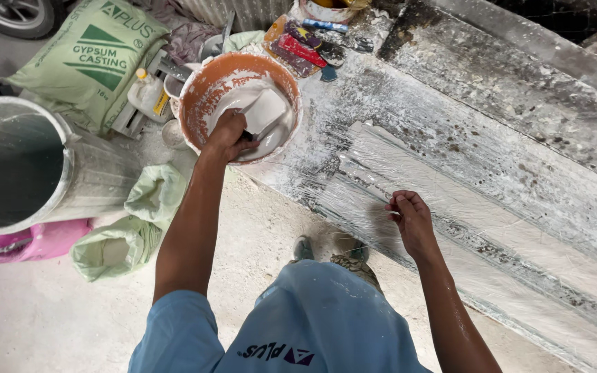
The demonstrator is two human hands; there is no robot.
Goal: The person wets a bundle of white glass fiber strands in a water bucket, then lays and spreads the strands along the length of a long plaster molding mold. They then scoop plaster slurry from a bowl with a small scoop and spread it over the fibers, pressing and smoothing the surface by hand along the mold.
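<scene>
Plaster-caked bench (492, 103), my left hand (229, 135) fisted on a half-hidden scraper (265, 114) inside the orange bucket (205, 90), my right hand (412, 221) beside the bucket, fingers curled, pinching barely discernible fibre strands (409, 173).

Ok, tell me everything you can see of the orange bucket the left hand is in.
The orange bucket is round, plastic by its look, its rim and inner wall smeared with white. It stands upright at the end of the workbench, holding thick white plaster with a flat white scraper blade lying in it. The left hand reaches over the near rim, gripping the tool's dark handle. A green sack and a small white bottle lie just beyond it.
</scene>
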